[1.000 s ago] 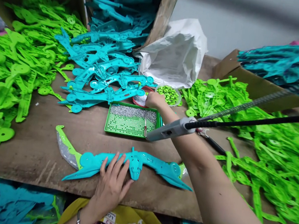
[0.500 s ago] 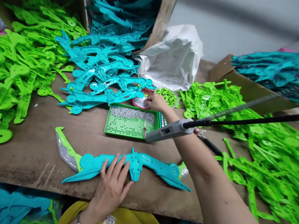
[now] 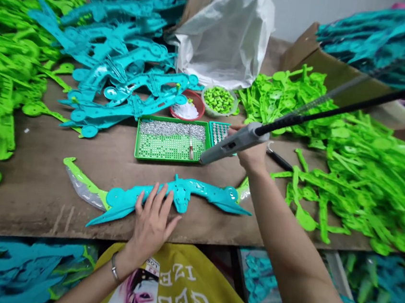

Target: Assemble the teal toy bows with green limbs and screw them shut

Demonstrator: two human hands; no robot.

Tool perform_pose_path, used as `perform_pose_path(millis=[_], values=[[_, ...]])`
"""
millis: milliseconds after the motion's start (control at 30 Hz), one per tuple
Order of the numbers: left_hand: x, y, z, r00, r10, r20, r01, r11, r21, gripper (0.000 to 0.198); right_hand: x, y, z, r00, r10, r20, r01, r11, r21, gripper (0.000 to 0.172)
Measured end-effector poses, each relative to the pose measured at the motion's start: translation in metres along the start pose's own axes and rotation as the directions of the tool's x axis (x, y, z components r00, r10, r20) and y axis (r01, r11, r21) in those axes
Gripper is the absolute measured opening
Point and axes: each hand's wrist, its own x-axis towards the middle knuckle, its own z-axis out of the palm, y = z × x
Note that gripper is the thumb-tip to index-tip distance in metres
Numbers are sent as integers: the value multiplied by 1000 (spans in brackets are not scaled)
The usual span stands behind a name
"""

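Glossy teal plastic bow on rough, matt wooden table.

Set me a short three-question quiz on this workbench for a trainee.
1. True or false: the left hand lies flat on the teal toy piece.
2. The contents of the clear bowl are: A. green B. white C. silver
3. Fill in: the other bowl, beside it, is ___ in colour.
Key: 1 true; 2 A; 3 red.
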Motion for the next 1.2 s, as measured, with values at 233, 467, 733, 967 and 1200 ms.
perform_pose_path(millis=[233, 467, 733, 967, 1200], values=[[20, 8, -6, 995, 8, 103, -11, 999, 33, 63, -128, -14, -26, 975, 221, 38, -217, 972, -95, 14], [29, 3, 0, 983, -5, 182, -2, 999, 38, 79, -159, 0, -13, 994, 101, -48, -111, 935, -337, 12], [26, -1, 5, 983, -10, 184, 5, 1000, 28, 80, -164, 5, -10, 987, 109, -119, -143, 932, -333, 9], [28, -1, 6, 978, 7, 206, -13, 999, 31, 78, -167, 3, -5, 994, 45, -98, -78, 927, -366, 11], [28, 0, 6, 976, 3, 219, -16, 998, 58, 76, -173, 8, 5, 974, -205, -93, 135, 864, -484, 15]])
